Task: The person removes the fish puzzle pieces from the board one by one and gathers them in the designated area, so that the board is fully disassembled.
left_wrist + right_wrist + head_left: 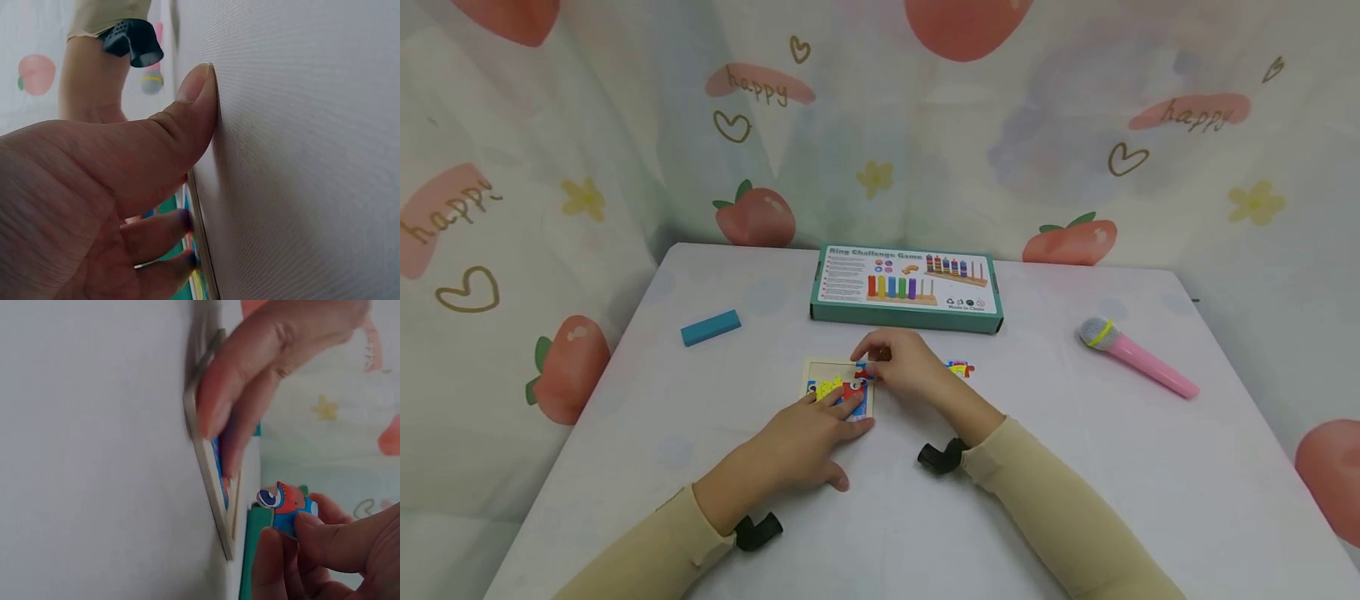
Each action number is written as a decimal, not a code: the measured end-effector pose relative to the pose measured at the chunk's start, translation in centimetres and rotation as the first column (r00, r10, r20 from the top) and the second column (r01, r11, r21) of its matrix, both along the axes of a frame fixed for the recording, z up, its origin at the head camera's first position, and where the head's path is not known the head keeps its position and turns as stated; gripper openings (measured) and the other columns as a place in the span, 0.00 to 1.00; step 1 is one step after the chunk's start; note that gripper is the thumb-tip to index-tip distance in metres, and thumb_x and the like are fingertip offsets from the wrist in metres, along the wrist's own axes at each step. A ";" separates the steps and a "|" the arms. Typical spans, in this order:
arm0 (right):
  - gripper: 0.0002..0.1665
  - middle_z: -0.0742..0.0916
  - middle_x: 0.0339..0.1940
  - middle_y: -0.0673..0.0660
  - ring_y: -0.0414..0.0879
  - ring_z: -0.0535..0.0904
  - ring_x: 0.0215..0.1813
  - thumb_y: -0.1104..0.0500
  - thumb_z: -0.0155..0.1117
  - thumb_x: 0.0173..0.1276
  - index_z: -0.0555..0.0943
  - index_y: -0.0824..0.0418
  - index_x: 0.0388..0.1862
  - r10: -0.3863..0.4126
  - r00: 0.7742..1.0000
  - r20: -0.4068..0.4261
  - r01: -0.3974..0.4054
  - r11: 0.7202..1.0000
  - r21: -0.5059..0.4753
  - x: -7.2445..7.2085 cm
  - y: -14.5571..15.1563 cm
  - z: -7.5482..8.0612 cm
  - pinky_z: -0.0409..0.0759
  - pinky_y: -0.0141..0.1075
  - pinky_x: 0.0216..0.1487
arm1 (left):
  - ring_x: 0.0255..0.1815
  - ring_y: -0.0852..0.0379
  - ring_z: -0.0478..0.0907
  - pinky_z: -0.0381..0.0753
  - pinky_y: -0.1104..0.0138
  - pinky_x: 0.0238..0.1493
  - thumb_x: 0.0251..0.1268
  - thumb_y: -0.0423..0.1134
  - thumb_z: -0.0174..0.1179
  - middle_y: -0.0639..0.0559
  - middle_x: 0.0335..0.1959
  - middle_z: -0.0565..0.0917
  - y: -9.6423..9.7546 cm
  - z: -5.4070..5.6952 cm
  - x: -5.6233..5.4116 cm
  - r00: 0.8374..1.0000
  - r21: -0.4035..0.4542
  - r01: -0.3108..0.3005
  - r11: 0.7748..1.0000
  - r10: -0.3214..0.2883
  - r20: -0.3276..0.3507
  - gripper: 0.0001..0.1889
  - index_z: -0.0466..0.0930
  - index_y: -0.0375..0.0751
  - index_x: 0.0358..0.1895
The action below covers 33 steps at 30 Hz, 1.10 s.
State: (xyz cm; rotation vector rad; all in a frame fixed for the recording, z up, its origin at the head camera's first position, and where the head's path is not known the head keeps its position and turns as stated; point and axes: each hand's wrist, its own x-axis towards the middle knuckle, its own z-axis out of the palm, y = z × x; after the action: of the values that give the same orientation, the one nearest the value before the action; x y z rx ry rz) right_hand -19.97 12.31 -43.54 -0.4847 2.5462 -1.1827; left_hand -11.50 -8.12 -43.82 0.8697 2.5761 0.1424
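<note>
My right hand (901,364) pinches a puzzle piece (286,515) between thumb and fingers; the piece is red and blue with a printed eye. It is held at the upper right corner of a small wooden jigsaw tray (872,408). In the right wrist view the piece looks lifted off the tray. My left hand (801,435) lies over the tray's lower part, its fingers extended and touching the fitted yellow, red and blue pieces (828,389). The left thumb (178,119) rests on the white tabletop beside the tray. The left hand hides part of the picture.
Partly behind my right wrist lies another puzzle piece (961,368). A green Ring Challenge Game box (906,287) stands behind the tray. To the left is a blue block (711,327), to the right a pink toy microphone (1138,357). Printed curtains surround the table.
</note>
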 end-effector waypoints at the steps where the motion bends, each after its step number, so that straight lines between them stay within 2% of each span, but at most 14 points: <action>1: 0.14 0.85 0.37 0.54 0.48 0.81 0.38 0.68 0.68 0.74 0.91 0.53 0.50 -0.010 1.000 0.005 0.010 1.000 -0.006 0.1 0.4 0.2 0.82 0.36 0.42 | 0.90 0.43 0.58 0.65 0.40 0.84 0.58 0.64 0.78 0.52 0.88 0.63 0.0 0.0 0.0 1.000 -0.005 0.001 1.000 -0.001 0.002 0.46 0.71 0.66 0.81; 8: 0.10 0.85 0.38 0.55 0.50 0.82 0.41 0.66 0.71 0.74 0.91 0.53 0.49 -0.107 0.994 0.020 0.106 0.993 0.046 0.2 4.8 0.9 0.85 0.36 0.40 | 0.90 0.43 0.57 0.63 0.40 0.85 0.58 0.65 0.77 0.53 0.88 0.63 0.2 -0.1 0.0 1.000 -0.010 -0.013 1.000 0.013 0.014 0.46 0.70 0.67 0.81; 14: 0.10 0.85 0.40 0.57 0.52 0.82 0.44 0.65 0.70 0.75 0.91 0.54 0.50 -0.180 0.983 0.044 0.175 0.979 0.108 0.4 9.4 1.0 0.85 0.37 0.42 | 0.90 0.43 0.57 0.63 0.40 0.85 0.58 0.63 0.78 0.53 0.88 0.63 0.0 0.0 0.2 1.000 0.003 -0.018 1.000 0.018 0.013 0.46 0.70 0.67 0.81; 25: 0.11 0.83 0.44 0.59 0.54 0.79 0.49 0.63 0.69 0.76 0.90 0.58 0.54 -0.254 0.965 0.060 0.237 0.948 0.211 0.9 16.2 0.7 0.83 0.34 0.41 | 0.90 0.43 0.57 0.64 0.40 0.85 0.57 0.62 0.79 0.54 0.88 0.63 0.0 -0.2 0.3 1.000 0.010 -0.025 1.000 0.025 0.003 0.46 0.70 0.68 0.81; 33: 0.13 0.84 0.44 0.61 0.51 0.80 0.45 0.64 0.70 0.76 0.89 0.62 0.56 -0.259 0.960 0.105 0.232 0.949 0.215 0.6 18.6 0.2 0.86 0.31 0.38 | 0.91 0.44 0.54 0.61 0.40 0.86 0.57 0.61 0.79 0.54 0.89 0.61 0.2 -0.1 0.2 0.998 -0.002 -0.049 0.999 0.049 0.031 0.47 0.69 0.68 0.81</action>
State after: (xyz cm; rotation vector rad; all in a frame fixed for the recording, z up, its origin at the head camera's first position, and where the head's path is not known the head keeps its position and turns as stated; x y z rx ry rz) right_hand -19.34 30.89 -43.30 -0.0396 2.6275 -0.9804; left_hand -11.28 -7.96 -43.96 0.7977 2.5695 0.1672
